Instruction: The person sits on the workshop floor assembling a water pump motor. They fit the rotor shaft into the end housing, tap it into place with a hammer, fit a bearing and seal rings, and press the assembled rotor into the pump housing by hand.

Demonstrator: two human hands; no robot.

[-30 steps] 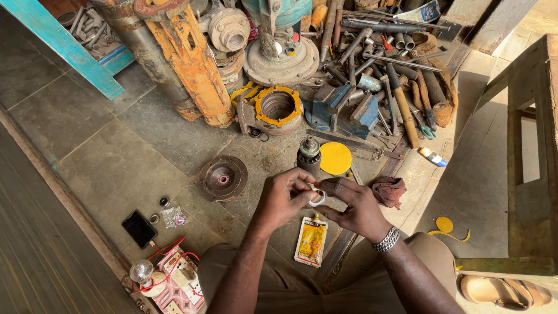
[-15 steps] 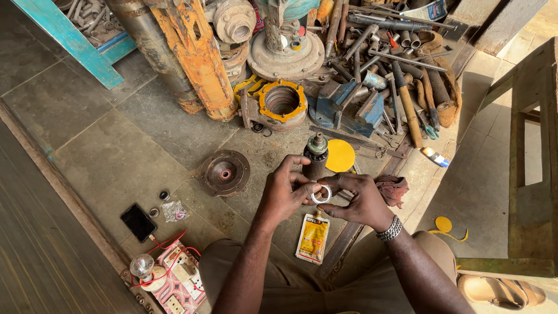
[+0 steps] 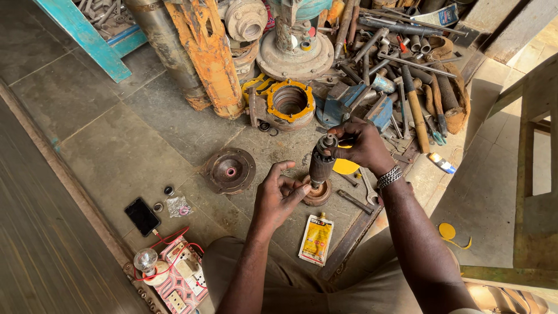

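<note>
My right hand grips the top end of a rusty motor rotor and holds it upright. The rotor's lower end rests on a small round rusty cap on the concrete floor. My left hand is at the rotor's base, thumb raised and fingers spread, fingertips touching the lower end. A yellow lid lies on the floor just behind the rotor, partly hidden by my right hand.
A round rusty end cover lies to the left. Behind are a yellow-rimmed motor housing, a blue vise and a heap of tools. A yellow sachet, spanners, a phone and a bulb board lie nearby.
Both hands were together on a small white ring near my lap. The right hand has since gone forward and taken the rotor's top, and the left hand has moved to its base.
</note>
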